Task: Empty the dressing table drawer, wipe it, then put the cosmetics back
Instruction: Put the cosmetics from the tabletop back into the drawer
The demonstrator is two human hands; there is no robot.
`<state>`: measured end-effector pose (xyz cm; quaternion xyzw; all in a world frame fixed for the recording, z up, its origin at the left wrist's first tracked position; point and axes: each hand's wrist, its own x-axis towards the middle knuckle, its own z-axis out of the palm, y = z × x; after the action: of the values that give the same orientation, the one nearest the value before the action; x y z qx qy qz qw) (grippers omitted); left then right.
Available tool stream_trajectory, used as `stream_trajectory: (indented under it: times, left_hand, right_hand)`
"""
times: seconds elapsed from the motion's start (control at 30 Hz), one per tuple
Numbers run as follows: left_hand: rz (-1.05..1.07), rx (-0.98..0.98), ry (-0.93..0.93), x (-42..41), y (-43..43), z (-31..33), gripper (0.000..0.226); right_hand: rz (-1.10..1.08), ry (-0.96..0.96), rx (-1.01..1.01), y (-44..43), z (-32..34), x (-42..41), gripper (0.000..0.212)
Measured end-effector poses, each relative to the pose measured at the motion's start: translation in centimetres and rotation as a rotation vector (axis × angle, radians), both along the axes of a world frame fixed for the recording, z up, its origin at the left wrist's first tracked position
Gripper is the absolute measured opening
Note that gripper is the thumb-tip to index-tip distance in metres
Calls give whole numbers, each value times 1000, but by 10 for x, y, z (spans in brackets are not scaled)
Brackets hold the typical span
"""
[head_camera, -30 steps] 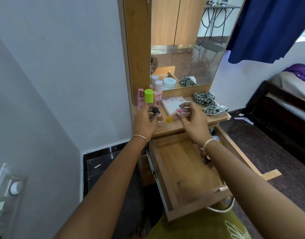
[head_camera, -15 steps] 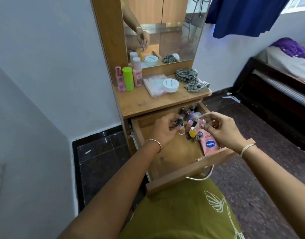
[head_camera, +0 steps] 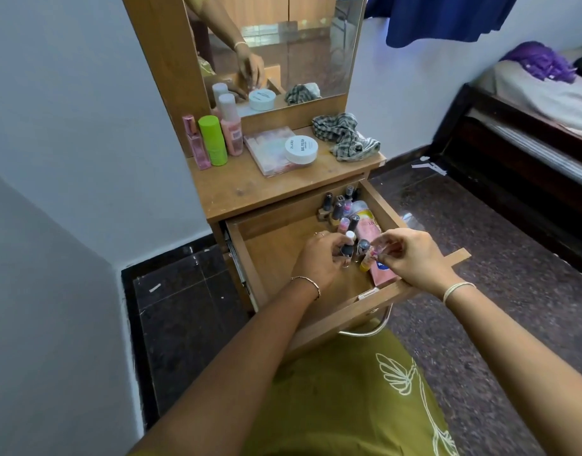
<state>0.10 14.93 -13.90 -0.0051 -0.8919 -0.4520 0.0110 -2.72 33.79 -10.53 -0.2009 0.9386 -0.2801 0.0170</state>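
Your drawer point(head_camera: 273, 238) stands pulled out below the dressing table top point(head_camera: 250, 189). Over its right half your left hand point(head_camera: 319, 260) is curled around a dark-capped bottle point(head_camera: 347, 250). Your right hand point(head_camera: 411, 255) pinches a yellow-bottomed bottle point(head_camera: 368, 260) just beside it. A pink tube point(head_camera: 368, 231) lies under them, and more bottles point(head_camera: 337, 209) stand in the back right corner.

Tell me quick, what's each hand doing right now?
Left hand: gripping a dark small bottle.
Right hand: pinching a small yellow bottle.
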Motion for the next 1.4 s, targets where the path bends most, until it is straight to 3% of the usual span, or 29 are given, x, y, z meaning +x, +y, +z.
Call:
stream_trajectory:
  times: [0.17, 0.47, 1.0, 1.17, 1.4]
  left_hand:
    - [7, -163, 5, -4, 6, -3, 33]
    - [3, -250, -3, -9, 8, -3, 33]
    - [-15, -235, 30, -11, 5, -3, 41]
    - [45, -164, 134, -7, -4, 8, 35]
    - [187, -72, 324, -9, -57, 55, 32]
  right_hand:
    - [-9, -22, 42, -2, -5, -6, 13]
    - [-19, -51, 67, -5, -14, -13, 11]
    - [-50, -81, -11, -6, -6, -7, 25]
    - [-111, -112, -139, -7, -1, -8, 30]
    - [-85, 71, -280, -65, 34, -16, 15]
